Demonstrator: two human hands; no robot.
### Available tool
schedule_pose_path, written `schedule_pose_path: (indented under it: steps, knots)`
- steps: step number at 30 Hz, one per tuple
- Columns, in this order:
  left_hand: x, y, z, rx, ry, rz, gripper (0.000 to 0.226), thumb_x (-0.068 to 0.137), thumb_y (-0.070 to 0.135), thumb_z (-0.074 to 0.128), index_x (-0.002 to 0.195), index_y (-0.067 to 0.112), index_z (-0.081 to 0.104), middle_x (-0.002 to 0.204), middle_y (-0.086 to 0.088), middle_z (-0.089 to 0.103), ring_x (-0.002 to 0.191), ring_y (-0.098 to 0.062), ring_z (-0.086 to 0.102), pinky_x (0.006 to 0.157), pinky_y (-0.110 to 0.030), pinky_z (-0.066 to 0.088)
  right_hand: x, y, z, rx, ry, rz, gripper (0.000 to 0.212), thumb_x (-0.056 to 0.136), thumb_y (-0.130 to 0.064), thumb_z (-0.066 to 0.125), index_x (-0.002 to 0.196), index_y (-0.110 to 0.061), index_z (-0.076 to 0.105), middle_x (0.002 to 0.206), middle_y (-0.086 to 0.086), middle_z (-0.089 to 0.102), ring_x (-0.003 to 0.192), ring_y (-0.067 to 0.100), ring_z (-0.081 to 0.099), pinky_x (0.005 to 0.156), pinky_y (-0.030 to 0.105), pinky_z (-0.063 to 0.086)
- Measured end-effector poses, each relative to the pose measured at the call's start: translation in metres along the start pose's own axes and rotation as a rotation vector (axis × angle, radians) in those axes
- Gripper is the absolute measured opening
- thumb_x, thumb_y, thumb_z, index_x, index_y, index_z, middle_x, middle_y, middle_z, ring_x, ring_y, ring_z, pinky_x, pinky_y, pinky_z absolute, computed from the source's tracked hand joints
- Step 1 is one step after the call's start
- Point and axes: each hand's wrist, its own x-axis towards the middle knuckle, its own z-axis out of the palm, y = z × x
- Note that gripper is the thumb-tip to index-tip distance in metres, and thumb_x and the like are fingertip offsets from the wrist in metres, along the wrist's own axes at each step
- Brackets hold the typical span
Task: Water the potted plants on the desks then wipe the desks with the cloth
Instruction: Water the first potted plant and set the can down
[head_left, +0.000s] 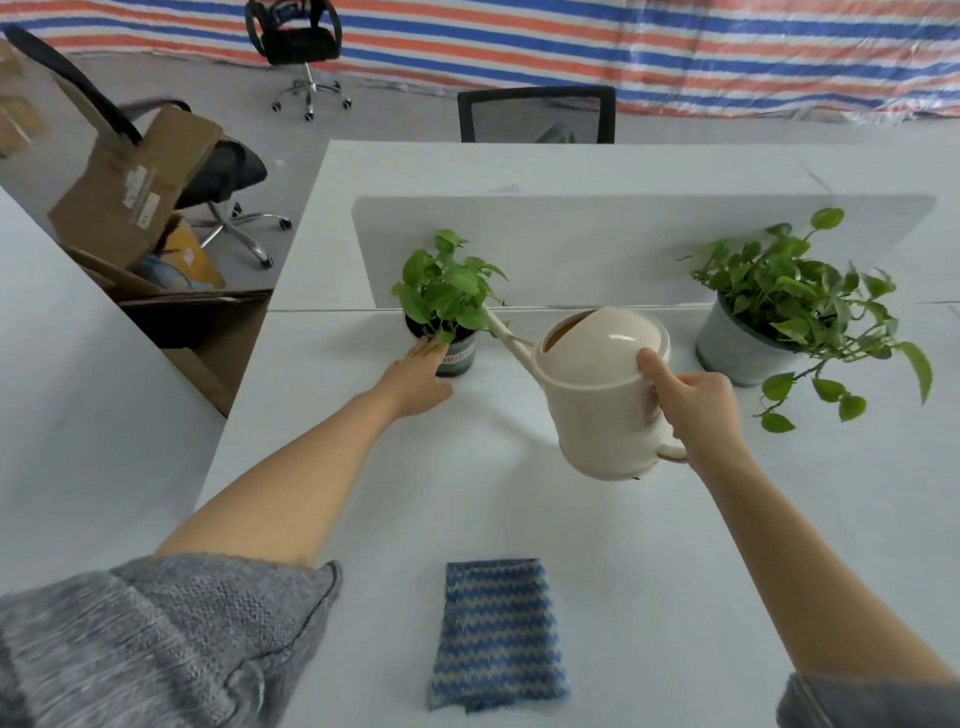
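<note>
A small potted plant (451, 291) in a dark pot stands at the back of the white desk (519, 509), against the divider. My left hand (418, 376) rests flat against the pot's left side, fingers together. My right hand (698, 410) grips the handle of a cream watering can (597, 395), which is tilted left with its spout tip among the small plant's leaves. A larger leafy plant (795, 301) in a grey pot stands to the right. A folded blue zigzag cloth (496, 634) lies on the desk near me.
A white divider panel (623, 244) runs behind both plants. A second white desk (57, 415) lies to the left. Cardboard boxes (130, 197) and office chairs (223, 176) fill the floor at left; a mesh chair (537, 114) stands beyond the divider.
</note>
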Motion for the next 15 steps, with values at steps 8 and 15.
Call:
schedule_pose_path:
  steps: [8,15]
  knots:
    - [-0.003,-0.001,0.003,-0.111,0.009,0.01,0.083,0.084,0.013,0.048,0.149,0.028,-0.002,0.159,0.004,-0.004,0.147,-0.015,-0.003,0.118,-0.05,0.014,-0.011,0.007,-0.005,-0.032,-0.014,-0.046,0.054,0.078,-0.052,0.059,0.05,-0.015,0.029,0.055,0.007,0.025,0.059,0.025,0.03,0.06,0.035,0.028]
    - [-0.005,0.003,0.002,-0.067,0.02,-0.029,0.079,0.086,0.014,0.045,0.149,0.028,-0.001,0.159,0.004,-0.002,0.147,-0.016,0.0,0.117,-0.052,0.012,-0.013,0.005,-0.003,-0.008,0.027,-0.071,0.061,0.078,-0.049,0.06,0.044,-0.018,0.02,0.047,0.0,0.017,0.049,0.019,0.019,0.054,0.031,0.017]
